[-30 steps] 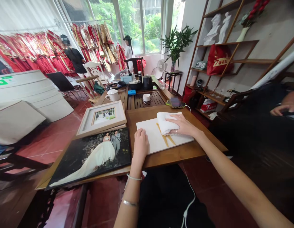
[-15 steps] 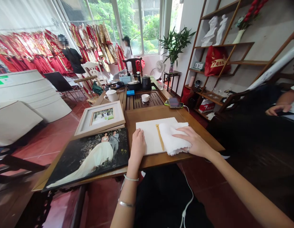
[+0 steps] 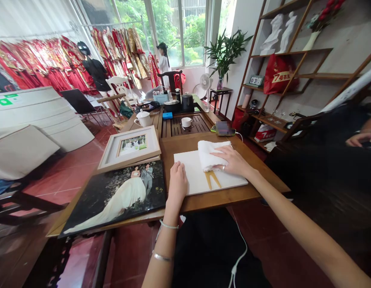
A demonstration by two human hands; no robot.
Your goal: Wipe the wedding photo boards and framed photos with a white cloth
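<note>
A white rectangular board (image 3: 193,176) lies on the wooden table in front of me. Two tan, leg-like strips (image 3: 213,182) show on it below a folded white cloth (image 3: 211,154). My right hand (image 3: 229,159), a ring on one finger, presses that cloth onto the board with its fingers over the fabric. At the board's left edge, my left hand (image 3: 177,178) holds on with curled fingers. Just left of it lies a dark wedding photo panel (image 3: 122,196). What the cloth covers is hidden.
Behind the panel sits a pale wooden picture frame (image 3: 103,160). Farther back are a lidded white mug (image 3: 142,118), a small white cup (image 3: 186,122), a slotted tea tray (image 3: 200,127) and a phone (image 3: 224,129). Another person's hand (image 3: 363,134) is at the far right.
My right hand has slid the cloth away from me and slightly left across the board, uncovering the lower ends of the tan strips. My left hand still holds the board's left edge.
</note>
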